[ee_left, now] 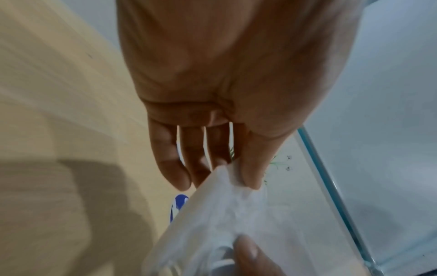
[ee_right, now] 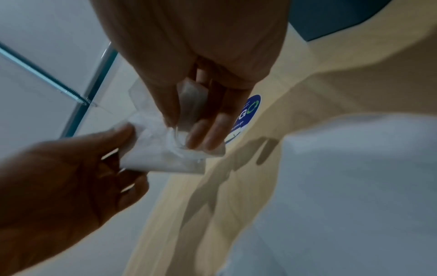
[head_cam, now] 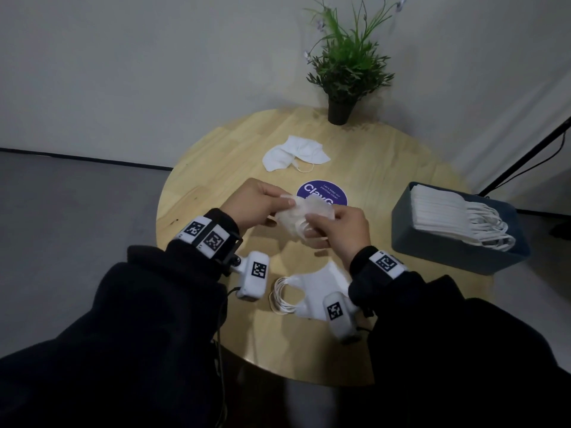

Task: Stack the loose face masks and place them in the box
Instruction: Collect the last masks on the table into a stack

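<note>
Both hands hold one white face mask (head_cam: 299, 218) above the middle of the round table. My left hand (head_cam: 259, 202) pinches its left edge between thumb and fingers, seen close in the left wrist view as the mask (ee_left: 227, 220) under my left hand (ee_left: 227, 173). My right hand (head_cam: 335, 227) pinches the mask's right side; in the right wrist view my right hand (ee_right: 189, 119) grips the mask (ee_right: 163, 149). A stack of masks (head_cam: 318, 288) lies near the front edge. Loose masks (head_cam: 293, 153) lie at the back. The dark blue box (head_cam: 454, 247) at right holds several masks.
A potted plant (head_cam: 343, 97) stands at the table's far edge. A round purple sticker (head_cam: 321, 193) marks the table (head_cam: 210, 168) centre, just behind the hands. A black stand leg (head_cam: 525, 156) slants behind the box.
</note>
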Available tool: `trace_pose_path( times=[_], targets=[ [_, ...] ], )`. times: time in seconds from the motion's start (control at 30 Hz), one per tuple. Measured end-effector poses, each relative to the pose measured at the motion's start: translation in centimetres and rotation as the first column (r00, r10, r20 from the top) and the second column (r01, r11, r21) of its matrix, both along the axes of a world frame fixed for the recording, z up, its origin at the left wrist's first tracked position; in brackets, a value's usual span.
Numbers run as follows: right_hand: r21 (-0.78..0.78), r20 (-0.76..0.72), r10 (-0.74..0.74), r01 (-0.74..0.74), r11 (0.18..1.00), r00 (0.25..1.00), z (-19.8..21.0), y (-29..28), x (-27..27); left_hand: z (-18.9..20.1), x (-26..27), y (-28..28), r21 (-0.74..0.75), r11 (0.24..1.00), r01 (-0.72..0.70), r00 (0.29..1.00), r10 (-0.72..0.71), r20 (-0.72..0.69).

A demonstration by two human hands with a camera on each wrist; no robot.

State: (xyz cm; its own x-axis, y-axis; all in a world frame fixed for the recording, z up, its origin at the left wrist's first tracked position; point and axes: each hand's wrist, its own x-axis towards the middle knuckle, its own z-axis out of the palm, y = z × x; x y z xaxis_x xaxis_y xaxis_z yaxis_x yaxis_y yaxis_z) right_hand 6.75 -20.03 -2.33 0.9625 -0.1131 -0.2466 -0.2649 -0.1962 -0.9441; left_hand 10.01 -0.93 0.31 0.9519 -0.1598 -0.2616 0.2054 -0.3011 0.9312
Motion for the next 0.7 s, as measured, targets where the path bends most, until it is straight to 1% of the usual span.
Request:
trace_pose_path(
  times=[0.1,0.2,0.27,0.33,0.4,0.47,0.53,0.63,0.7],
  targets=[
    [0.065,-0.059,-0.067,0.071,0.995,0.996,0.3,-1.0,0.3,0.6,-0.3,0.8,-0.05,0.983,-0.179,0.981,0.182,0.059],
    [0.047,-0.081,-0.085,0.089,0.995,0.993,0.1,-2.1,0.5,1.3,-0.6,1.4,-0.175,0.91,-0.375,0.917,0.392,0.072],
    [0.007,-0.099,-0.08,0.081,0.997,0.992,0.0,-2.6,0.5,1.7,-0.8,1.6,-0.26,0.858,-0.443,0.884,0.467,0.034],
    [-0.06,-0.127,-0.128,0.121,0.991,0.984,-0.1,-3.1,0.6,1.8,-1.1,1.4,-0.333,0.819,-0.467,0.871,0.491,-0.015],
    [-0.068,-0.143,-0.183,0.175,0.982,0.973,-0.2,-3.5,0.8,1.9,-1.3,0.9,-0.377,0.798,-0.47,0.867,0.497,-0.029],
    [0.001,-0.154,-0.195,0.197,0.98,0.969,0.4,-3.6,0.8,2.2,-1.3,0.4,-0.378,0.799,-0.468,0.862,0.508,0.006],
    [0.115,-0.16,-0.196,0.215,0.97,0.968,1.1,-3.9,0.8,2.4,-1.2,0.2,-0.374,0.806,-0.458,0.859,0.509,0.047],
    [0.225,-0.156,-0.218,0.249,0.942,0.963,1.4,-4.3,1.0,2.6,-1.1,0.3,-0.366,0.838,-0.404,0.888,0.456,0.064],
    [0.29,-0.152,-0.208,0.245,0.925,0.966,1.4,-4.4,1.0,2.8,-1.2,0.3,-0.387,0.848,-0.363,0.911,0.409,0.042]
  ],
)
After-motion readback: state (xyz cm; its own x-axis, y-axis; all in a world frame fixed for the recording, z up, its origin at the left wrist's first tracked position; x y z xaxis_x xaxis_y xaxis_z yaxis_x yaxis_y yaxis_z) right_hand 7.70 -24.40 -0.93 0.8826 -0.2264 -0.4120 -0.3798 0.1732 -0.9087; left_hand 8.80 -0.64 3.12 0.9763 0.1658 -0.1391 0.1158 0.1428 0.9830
